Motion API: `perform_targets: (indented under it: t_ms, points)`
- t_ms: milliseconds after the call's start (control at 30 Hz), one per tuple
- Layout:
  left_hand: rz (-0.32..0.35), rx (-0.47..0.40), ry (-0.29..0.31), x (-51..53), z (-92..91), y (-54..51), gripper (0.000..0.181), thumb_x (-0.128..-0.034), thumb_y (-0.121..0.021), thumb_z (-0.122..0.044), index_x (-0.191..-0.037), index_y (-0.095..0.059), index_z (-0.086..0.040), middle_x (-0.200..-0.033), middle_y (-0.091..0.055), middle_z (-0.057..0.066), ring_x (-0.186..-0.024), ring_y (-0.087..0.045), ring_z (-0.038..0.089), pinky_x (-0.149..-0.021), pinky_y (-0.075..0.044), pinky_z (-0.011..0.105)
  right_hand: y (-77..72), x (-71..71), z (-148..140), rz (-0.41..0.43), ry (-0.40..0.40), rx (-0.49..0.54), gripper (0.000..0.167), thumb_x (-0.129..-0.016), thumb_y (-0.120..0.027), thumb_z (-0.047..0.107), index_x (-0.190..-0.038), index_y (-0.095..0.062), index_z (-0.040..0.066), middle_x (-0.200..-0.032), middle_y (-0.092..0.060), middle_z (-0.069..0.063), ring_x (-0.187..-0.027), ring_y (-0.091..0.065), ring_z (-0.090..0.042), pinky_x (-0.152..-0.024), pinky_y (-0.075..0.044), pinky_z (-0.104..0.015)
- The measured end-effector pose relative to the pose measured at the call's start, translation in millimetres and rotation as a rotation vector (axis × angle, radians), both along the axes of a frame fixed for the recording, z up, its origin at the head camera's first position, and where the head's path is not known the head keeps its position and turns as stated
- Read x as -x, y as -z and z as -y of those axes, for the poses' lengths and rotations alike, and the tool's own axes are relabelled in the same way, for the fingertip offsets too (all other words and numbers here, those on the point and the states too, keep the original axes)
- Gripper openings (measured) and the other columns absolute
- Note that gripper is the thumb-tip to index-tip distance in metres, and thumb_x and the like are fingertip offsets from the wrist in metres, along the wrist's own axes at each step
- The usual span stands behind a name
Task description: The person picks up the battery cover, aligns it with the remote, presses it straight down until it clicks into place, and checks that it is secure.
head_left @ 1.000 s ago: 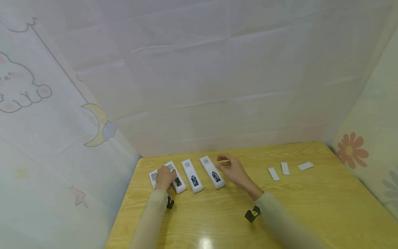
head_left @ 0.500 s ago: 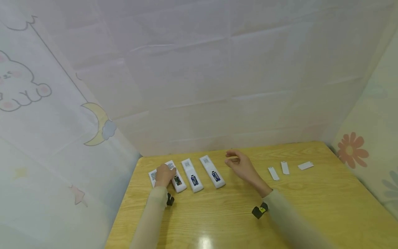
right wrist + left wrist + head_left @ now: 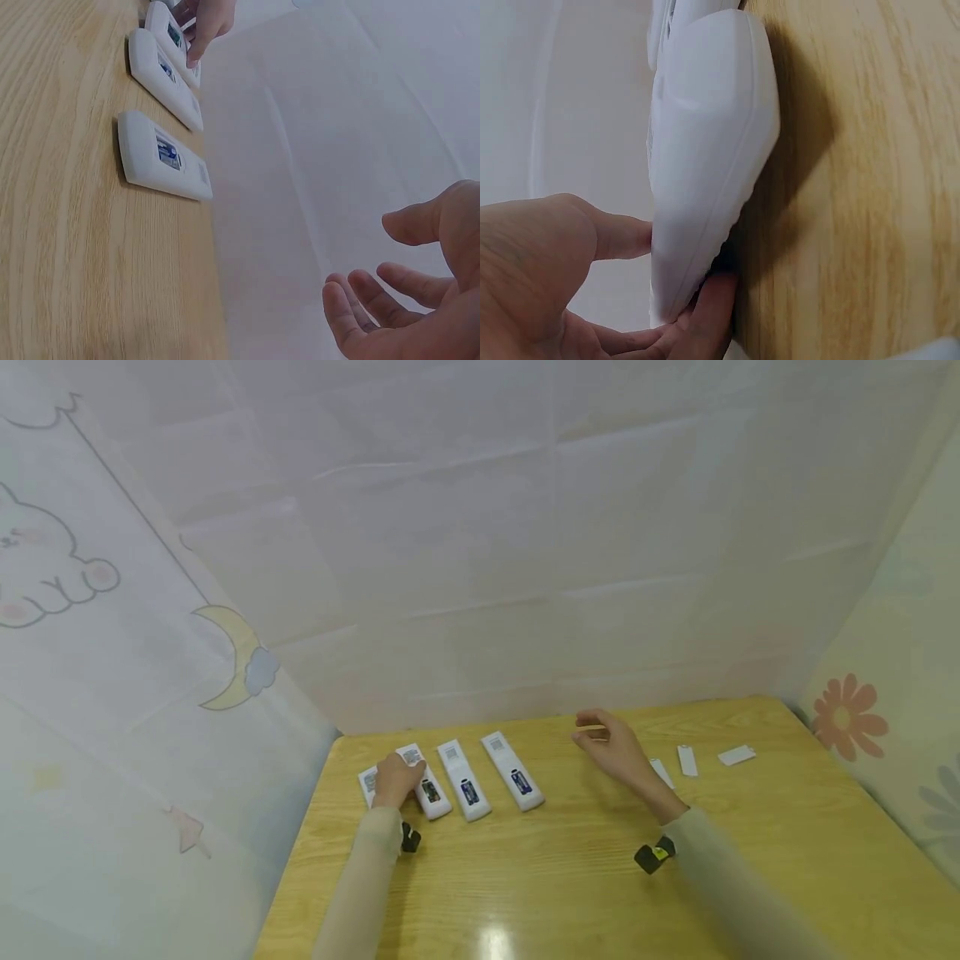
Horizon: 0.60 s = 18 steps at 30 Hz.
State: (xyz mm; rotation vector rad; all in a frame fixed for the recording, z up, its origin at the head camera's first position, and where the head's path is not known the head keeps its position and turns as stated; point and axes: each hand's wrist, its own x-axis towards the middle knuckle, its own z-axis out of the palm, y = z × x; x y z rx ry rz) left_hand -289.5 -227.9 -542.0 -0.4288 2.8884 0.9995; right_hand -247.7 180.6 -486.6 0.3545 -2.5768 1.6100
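Observation:
My left hand (image 3: 395, 781) grips a white remote control (image 3: 439, 808) lying back side up on the table. In the left wrist view, the thumb presses one face of the remote (image 3: 712, 97) and fingers curl beneath it. Its battery compartment is uncovered. Partly hidden by that hand lies another white remote (image 3: 367, 781). To the right are two more remotes, a middle one (image 3: 463, 783) and a right one (image 3: 512, 770), with blue batteries showing. My right hand (image 3: 617, 753), fingers loosely bent and holding nothing, hovers over the table near a white battery cover (image 3: 661, 771).
Two other white covers, an upright one (image 3: 687, 761) and a slanted one (image 3: 737, 756), lie at the right of the wooden table (image 3: 555, 877). A pale curtain (image 3: 450, 568) rises behind the table's back edge.
My right hand has moved rightward, away from the rightmost remote and toward the covers. My left hand stays at the same remote.

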Motion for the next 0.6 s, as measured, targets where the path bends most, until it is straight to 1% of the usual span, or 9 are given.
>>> perform_targets:
  t_ms: [100, 200, 333, 400, 433, 500, 567, 600]
  points:
    - [0.002, -0.012, 0.005, 0.2, -0.5, 1.6, 0.033, -0.1023, -0.067, -0.029, -0.087, -0.062, 0.0, -0.083, -0.063, 0.015, -0.07, -0.059, 0.024, -0.058, -0.05, 0.031, 0.5, -2.5, -8.7, 0.02, 0.008, -0.003, 0.047, -0.109, -0.065, 0.025, -0.149, -0.055, 0.001, -0.144, -0.061, -0.025, -0.129, -0.063, -0.048, -0.1, -0.062, -0.054]
    - [0.006, -0.031, 0.007, 0.1, 0.1, 2.7, 0.03, -0.1016, -0.065, -0.025, -0.087, -0.06, 0.001, -0.083, -0.062, 0.016, -0.068, -0.058, 0.024, -0.056, -0.047, 0.029, 2.8, -4.8, -18.1, 0.033, 0.023, -0.017, 0.048, -0.11, -0.064, 0.027, -0.149, -0.055, 0.002, -0.145, -0.06, -0.025, -0.13, -0.063, -0.048, -0.101, -0.061, -0.056]
    - [0.026, -0.083, -0.009, 1.3, 3.0, 5.5, 0.028, -0.0994, -0.064, -0.021, -0.101, -0.063, 0.006, -0.093, -0.067, 0.019, -0.073, -0.062, 0.024, -0.057, -0.051, 0.028, 8.4, -5.9, -33.4, 0.042, 0.048, -0.036, 0.049, -0.11, -0.063, 0.03, -0.15, -0.054, 0.003, -0.147, -0.06, -0.025, -0.13, -0.063, -0.048, -0.1, -0.061, -0.056]
    - [0.037, -0.116, -0.018, 2.8, 5.0, 6.6, 0.027, -0.0984, -0.063, -0.02, -0.104, -0.063, 0.006, -0.095, -0.068, 0.019, -0.073, -0.065, 0.024, -0.059, -0.054, 0.028, 10.8, -6.3, -41.8, 0.046, 0.057, -0.042, 0.049, -0.111, -0.062, 0.03, -0.151, -0.054, 0.003, -0.148, -0.059, -0.024, -0.13, -0.062, -0.048, -0.1, -0.061, -0.057]
    - [0.044, -0.125, -0.024, 3.5, 6.1, 6.9, 0.025, -0.0982, -0.062, -0.02, -0.102, -0.063, 0.004, -0.094, -0.067, 0.017, -0.073, -0.065, 0.023, -0.06, -0.054, 0.028, 11.3, -6.7, -46.0, 0.048, 0.06, -0.041, 0.05, -0.111, -0.061, 0.031, -0.151, -0.053, 0.003, -0.149, -0.058, -0.024, -0.131, -0.062, -0.048, -0.1, -0.061, -0.058]
    - [0.053, -0.14, -0.017, 4.5, 8.3, 6.6, 0.022, -0.0984, -0.061, -0.021, -0.088, -0.058, -0.001, -0.082, -0.06, 0.011, -0.067, -0.058, 0.02, -0.058, -0.05, 0.028, 11.1, -7.9, -53.9, 0.049, 0.067, -0.043, 0.051, -0.111, -0.06, 0.031, -0.152, -0.052, 0.002, -0.15, -0.057, -0.025, -0.131, -0.061, -0.049, -0.101, -0.06, -0.06]
    - [0.054, -0.158, -0.009, 4.5, 9.7, 5.6, 0.03, -0.0979, -0.059, -0.02, -0.073, -0.047, -0.008, -0.07, -0.047, 0.004, -0.059, -0.047, 0.018, -0.055, -0.043, 0.029, 10.4, -9.3, -61.2, 0.049, 0.073, -0.049, 0.052, -0.112, -0.059, 0.032, -0.153, -0.051, 0.001, -0.15, -0.056, -0.026, -0.131, -0.061, -0.05, -0.102, -0.059, -0.061]
    - [0.052, -0.167, -0.003, 4.0, 10.1, 5.4, 0.034, -0.0979, -0.059, -0.019, -0.07, -0.041, -0.012, -0.067, -0.039, 0.001, -0.058, -0.041, 0.016, -0.054, -0.04, 0.029, 9.8, -9.9, -64.5, 0.05, 0.077, -0.049, 0.053, -0.112, -0.059, 0.032, -0.153, -0.05, 0.001, -0.151, -0.056, -0.027, -0.131, -0.06, -0.05, -0.102, -0.059, -0.061]
